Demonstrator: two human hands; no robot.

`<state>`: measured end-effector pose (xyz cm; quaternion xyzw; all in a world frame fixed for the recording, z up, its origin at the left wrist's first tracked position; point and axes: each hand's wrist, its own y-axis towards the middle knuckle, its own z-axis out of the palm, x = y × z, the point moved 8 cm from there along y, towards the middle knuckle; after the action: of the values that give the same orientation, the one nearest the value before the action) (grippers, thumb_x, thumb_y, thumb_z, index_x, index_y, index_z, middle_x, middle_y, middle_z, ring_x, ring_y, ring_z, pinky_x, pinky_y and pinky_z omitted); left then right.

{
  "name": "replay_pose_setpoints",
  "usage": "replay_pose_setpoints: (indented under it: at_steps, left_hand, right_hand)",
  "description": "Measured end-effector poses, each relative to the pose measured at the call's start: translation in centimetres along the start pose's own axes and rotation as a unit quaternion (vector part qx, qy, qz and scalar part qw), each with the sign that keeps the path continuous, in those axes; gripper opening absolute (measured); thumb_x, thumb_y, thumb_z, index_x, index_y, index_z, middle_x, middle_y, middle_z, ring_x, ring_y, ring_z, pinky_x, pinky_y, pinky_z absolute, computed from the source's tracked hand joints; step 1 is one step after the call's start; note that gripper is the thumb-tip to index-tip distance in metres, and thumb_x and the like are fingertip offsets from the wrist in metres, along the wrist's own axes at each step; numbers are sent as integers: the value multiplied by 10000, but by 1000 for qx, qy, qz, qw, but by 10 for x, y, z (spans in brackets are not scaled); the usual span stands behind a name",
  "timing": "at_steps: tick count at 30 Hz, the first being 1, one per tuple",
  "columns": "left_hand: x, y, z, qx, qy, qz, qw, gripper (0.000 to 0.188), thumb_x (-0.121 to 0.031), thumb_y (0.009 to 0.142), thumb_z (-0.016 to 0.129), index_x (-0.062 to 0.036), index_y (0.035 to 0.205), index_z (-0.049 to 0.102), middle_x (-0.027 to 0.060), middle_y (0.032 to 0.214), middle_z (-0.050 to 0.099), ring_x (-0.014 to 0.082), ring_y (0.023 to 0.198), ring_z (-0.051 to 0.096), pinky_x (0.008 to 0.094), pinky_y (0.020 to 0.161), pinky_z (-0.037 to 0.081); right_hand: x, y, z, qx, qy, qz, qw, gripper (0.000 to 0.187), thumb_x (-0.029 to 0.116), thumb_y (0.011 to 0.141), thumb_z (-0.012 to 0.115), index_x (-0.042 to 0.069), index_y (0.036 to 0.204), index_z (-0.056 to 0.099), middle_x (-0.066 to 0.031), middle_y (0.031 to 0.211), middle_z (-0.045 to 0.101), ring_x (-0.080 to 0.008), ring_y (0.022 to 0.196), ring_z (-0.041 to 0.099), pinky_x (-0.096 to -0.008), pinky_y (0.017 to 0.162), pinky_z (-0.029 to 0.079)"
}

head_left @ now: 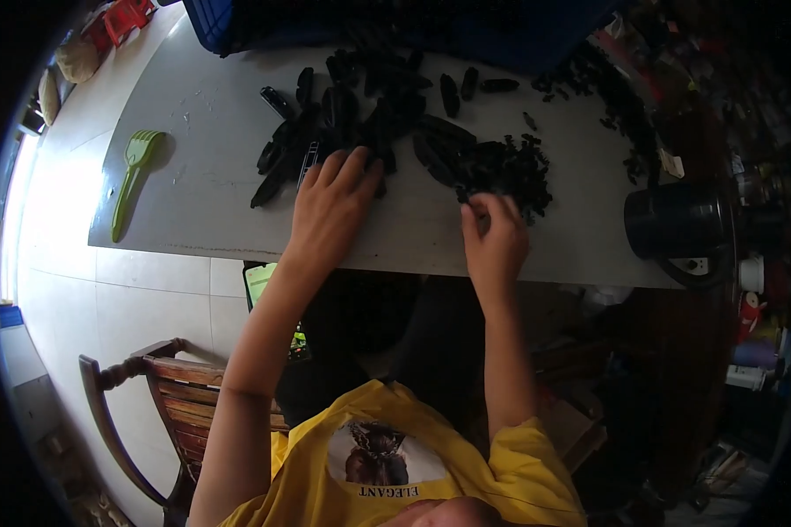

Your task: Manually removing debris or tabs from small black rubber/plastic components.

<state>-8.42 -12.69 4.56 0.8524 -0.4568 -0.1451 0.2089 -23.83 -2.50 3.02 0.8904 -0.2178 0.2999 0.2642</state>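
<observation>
- Left hand (332, 209), centre, fingers slightly spread over long black pieces (272, 180); grip hidden.
- Right hand (494, 237) half-curled at small black parts (510, 171), right of centre; cannot tell whether it holds one.
- Grey table (202, 176); pale tiled floor (149, 294), left; wooden chair (180, 395), lower left.
- Leftmost long piece slants, its upper end pointing upper right.

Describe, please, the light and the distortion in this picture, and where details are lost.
In the head view, strong glare whitens the floor at far left; in the head view, the black pieces near the left hand merge darkly together; in the head view, fisheye distortion bends the table edges, and the corners go black.
</observation>
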Motion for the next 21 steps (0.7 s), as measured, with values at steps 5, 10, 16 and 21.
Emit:
replay_pose_setpoints:
  at_steps: [5, 10, 16, 21]
  left_hand:
    - [-13, 2, -6, -23, -104, 48, 993, 277, -70, 671, 627, -61, 941, 566, 77, 1024, 580, 250, 962, 535, 336, 818, 419]
    - [-7, -20, 5, -4, -421, -106, 901, 316, -45, 681, 708, -47, 962, 562, 78, 891, 591, 242, 751, 591, 334, 677, 472]
    - [-21, -41, 31, 110, -704, -306, 631, 327, -119, 848, 601, -2, 1127, 474, 34, 926, 572, 83, 730, 556, 220, 694, 467]
    - [-31, -32, 14, 113, -648, -182, 731, 455, -117, 913, 441, -10, 1334, 309, 115, 1141, 520, 152, 974, 535, 256, 867, 412]
  right_hand:
    - [5, 12, 12, 28, -216, -49, 975, 123, 123, 772, 660, 53, 804, 564, -50, 740, 525, -202, 607, 563, -317, 545, 438]
    - [2, -8, 12, 71, 70, 17, 995, 95, 77, 782, 650, 43, 817, 569, -11, 701, 545, -91, 593, 530, -239, 526, 408]
    - [24, -43, 25, 146, 497, 213, 828, 91, 36, 804, 606, 41, 870, 544, 8, 730, 565, -43, 590, 510, -162, 503, 365]
    - [43, -44, 27, 223, 453, 134, 853, 130, -10, 813, 560, 5, 934, 512, -26, 771, 573, -44, 589, 513, -174, 514, 416]
